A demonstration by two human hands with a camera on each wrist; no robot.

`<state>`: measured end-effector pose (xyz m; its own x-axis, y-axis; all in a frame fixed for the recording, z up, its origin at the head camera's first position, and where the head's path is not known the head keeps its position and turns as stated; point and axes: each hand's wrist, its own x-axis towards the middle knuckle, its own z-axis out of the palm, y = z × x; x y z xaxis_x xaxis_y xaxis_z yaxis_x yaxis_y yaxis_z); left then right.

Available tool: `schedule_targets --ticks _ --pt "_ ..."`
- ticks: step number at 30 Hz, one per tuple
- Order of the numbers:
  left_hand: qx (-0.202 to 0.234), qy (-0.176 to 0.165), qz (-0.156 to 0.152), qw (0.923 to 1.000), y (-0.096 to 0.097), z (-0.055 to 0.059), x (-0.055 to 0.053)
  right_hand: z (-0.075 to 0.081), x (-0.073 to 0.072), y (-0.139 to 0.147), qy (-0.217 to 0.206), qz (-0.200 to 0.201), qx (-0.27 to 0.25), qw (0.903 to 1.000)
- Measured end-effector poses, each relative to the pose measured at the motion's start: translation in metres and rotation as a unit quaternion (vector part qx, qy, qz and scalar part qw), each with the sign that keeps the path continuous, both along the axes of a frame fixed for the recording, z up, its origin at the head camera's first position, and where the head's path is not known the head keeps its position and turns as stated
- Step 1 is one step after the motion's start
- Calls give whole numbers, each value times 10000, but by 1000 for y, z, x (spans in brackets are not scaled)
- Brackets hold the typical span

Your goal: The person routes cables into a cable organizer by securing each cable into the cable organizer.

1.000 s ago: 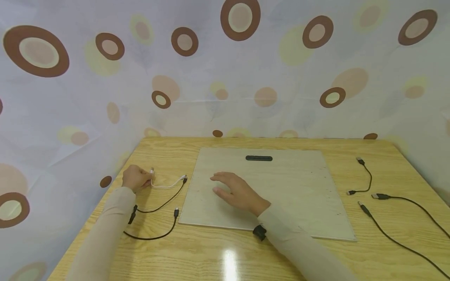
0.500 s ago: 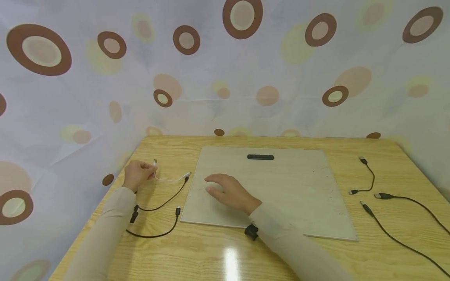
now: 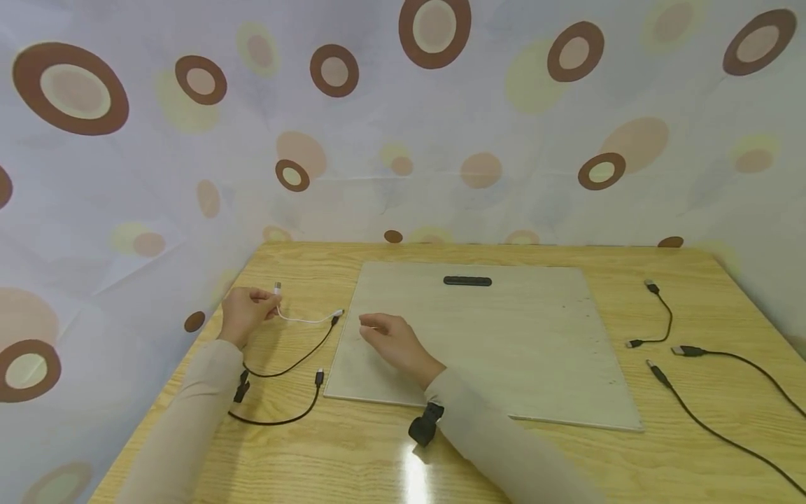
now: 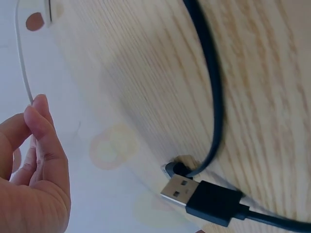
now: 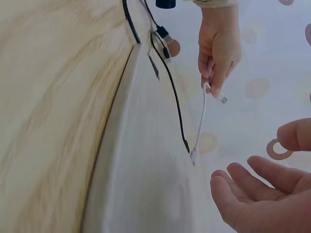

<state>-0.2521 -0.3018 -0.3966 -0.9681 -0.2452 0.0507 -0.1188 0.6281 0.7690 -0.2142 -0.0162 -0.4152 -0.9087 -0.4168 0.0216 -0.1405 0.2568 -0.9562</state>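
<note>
My left hand [image 3: 245, 311] pinches a white USB cable [image 3: 302, 320] by its USB-A plug end, raised over the left side of the table. The cable's other end reaches down beside the board's left edge, close to the tip of a black cable [image 3: 296, 362]. Over the pale board [image 3: 504, 336] my right hand [image 3: 399, 343] hovers with relaxed fingers, holding nothing. In the left wrist view, a black USB-A plug [image 4: 214, 201] lies near the left hand. The right wrist view shows the white cable [image 5: 201, 121] hanging from the left hand's fingertips.
A black cable holder strip [image 3: 467, 281] lies at the board's back. Another black cable [image 3: 283, 422] curves at the left front. On the right side are a short black USB cable [image 3: 667, 318] and black cable ends [image 3: 689, 351]. A patterned cloth [image 3: 478, 112] stands behind the table.
My left hand has lifted the white cable's plug end slightly and moved it a little to the right. My right hand has shifted left over the board.
</note>
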Motion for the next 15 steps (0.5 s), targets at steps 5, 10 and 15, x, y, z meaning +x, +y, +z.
schedule_targets --ticks 5,10,15 --pt "46 7 -26 10000 1 2 1 -6 -3 -15 -979 -362 -869 9907" --pt "169 111 -108 9997 4 6 1 -5 -2 -25 -1911 -443 -1937 9612" --pt "61 180 -151 9997 10 9 -1 -7 -2 -31 -2654 -301 -2559 9291"
